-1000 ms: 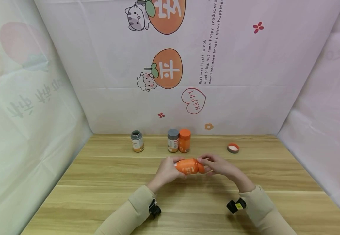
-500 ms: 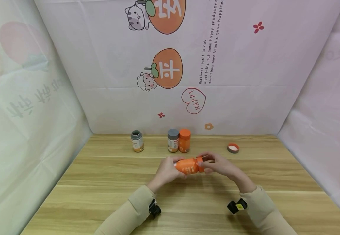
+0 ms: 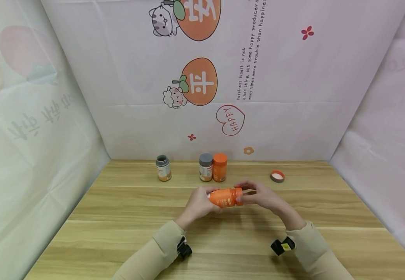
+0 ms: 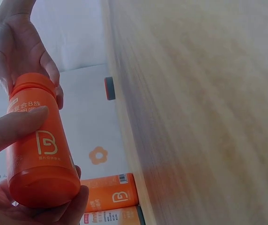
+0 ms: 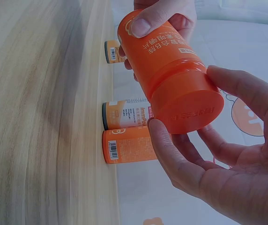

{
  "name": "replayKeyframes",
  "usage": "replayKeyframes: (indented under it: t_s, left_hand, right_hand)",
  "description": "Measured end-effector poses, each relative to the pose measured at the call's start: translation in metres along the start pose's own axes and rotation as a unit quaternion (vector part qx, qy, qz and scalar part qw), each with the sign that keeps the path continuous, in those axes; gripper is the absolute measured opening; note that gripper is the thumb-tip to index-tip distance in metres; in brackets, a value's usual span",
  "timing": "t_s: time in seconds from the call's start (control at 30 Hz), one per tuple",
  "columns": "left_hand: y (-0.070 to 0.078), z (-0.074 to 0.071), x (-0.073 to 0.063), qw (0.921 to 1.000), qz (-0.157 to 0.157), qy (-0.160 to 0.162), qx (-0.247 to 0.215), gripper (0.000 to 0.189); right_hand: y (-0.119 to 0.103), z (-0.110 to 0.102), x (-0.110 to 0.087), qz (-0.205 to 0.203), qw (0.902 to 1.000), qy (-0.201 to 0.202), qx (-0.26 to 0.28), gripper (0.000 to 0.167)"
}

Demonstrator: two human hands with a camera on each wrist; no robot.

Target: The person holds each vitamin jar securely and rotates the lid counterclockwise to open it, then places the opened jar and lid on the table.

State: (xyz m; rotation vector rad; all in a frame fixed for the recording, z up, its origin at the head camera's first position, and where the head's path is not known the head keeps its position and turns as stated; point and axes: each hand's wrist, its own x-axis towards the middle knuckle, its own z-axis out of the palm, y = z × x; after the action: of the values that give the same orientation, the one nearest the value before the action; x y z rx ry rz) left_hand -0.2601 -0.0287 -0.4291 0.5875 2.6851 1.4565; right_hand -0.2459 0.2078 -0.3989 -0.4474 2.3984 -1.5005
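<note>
the left hand (image 3: pixel 198 201) curls round an orange bottle (image 3: pixel 222 198) while the right hand (image 3: pixel 262 196) pinches its cap (image 5: pixel 186 104).

I face a pale wood-grain tabletop (image 3: pixel 111 229); beyond its far edge rises a smooth white back wall (image 3: pixel 286 81) printed with round orange fruits (image 3: pixel 200 82) and a red heart outline (image 3: pixel 230 120). Creased whitish side walls (image 3: pixel 30 171) flank the tabletop left and right.

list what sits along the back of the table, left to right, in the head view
Uncapped grey-necked bottle, grey-capped bottle, orange-capped B-logo bottle, loose grey-and-orange lid.
</note>
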Motion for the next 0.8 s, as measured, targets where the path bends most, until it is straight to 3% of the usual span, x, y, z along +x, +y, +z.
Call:
replayKeyframes:
  t_s: [0.8]
  left_hand:
    - [-0.002, -0.002, 0.0015, 0.9998, -0.011, 0.003, -0.015, 0.063]
  right_hand:
    - [0.0029, -0.0001, 0.0001, 0.008, 0.999, 0.023, 0.037, 0.057]
